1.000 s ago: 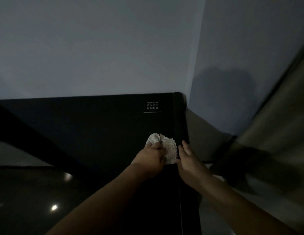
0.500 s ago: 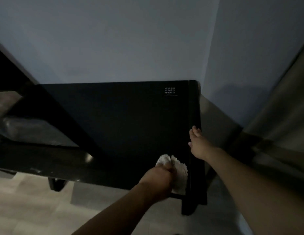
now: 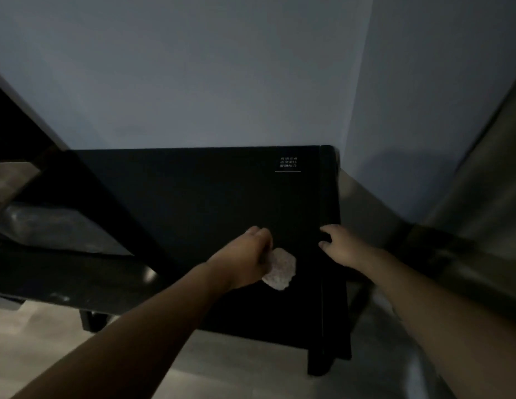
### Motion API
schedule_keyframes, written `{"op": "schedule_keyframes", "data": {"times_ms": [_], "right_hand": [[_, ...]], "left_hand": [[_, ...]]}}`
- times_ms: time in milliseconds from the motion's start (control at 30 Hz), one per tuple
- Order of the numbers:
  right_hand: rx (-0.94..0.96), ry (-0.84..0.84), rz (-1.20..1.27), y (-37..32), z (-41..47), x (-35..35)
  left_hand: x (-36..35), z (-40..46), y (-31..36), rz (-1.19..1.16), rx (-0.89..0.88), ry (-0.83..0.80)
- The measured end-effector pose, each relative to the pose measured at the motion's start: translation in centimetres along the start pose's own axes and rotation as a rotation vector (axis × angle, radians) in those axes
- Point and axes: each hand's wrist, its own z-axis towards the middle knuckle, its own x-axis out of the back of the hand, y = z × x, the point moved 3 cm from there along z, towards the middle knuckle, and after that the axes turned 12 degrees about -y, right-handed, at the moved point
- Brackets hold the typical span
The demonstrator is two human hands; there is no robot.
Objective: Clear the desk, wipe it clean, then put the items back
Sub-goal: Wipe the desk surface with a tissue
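On the black desk (image 3: 193,197), toward its right side and nearer the front edge than the back, a small pale cloth (image 3: 280,268) is pressed flat against the surface. It is crumpled, irregular in outline and finely speckled or patterned, though the dim light blurs the detail. The cloth is grasped by the left hand (image 3: 245,256), whose fingers are curled over its left part, so that only the right half of the cloth is seen beyond the knuckles. To the right of the cloth, apart from it, the right hand (image 3: 341,245) is laid on the desk at the seam where a raised side strip (image 3: 328,197) begins; its fingers are loosely spread and nothing is held in it.

The desk top is smooth, matte and rectangular, with a squared front leg (image 3: 317,361) at its right corner. Behind and to the right of the cloth, near the back corner of the desk, a small block of white printed characters (image 3: 288,162) with a thin line beneath is seen; it is too small to be read. Left of the desk, a second dark glossy surface (image 3: 64,280) with a slanted black frame member (image 3: 87,180) is seen, catching a small highlight. Plain pale walls (image 3: 222,67) meet in a corner behind the desk, a greyish curtain-like panel (image 3: 487,182) hangs to its right, and light floor tiles (image 3: 251,367) lie below.
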Motion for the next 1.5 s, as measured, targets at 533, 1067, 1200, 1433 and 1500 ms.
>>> {"op": "schedule_keyframes", "data": {"times_ms": [533, 1067, 1200, 1433, 1500], "right_hand": [[0.395, -0.228, -0.359, -9.1, 2.9, -4.3], [-0.038, 0.408, -0.151, -1.3, 20.4, 17.8], [-0.089, 0.357, -0.359, -0.6, 24.6, 18.7], [-0.204, 0.322, -0.217, 0.4, 26.0, 19.3], [-0.19, 0.276, -0.192, 0.9, 24.5, 18.7]], "left_hand": [[3.1, 4.1, -7.6, -0.182, 0.324, 0.183], [3.1, 16.9, -7.3, -0.013, 0.344, -0.052], [3.0, 17.4, -7.3, 0.085, 0.394, -0.064], [3.0, 17.3, -6.8, 0.107, 0.453, -0.026], [3.0, 17.3, -6.4, 0.11, 0.471, -0.023]]}}
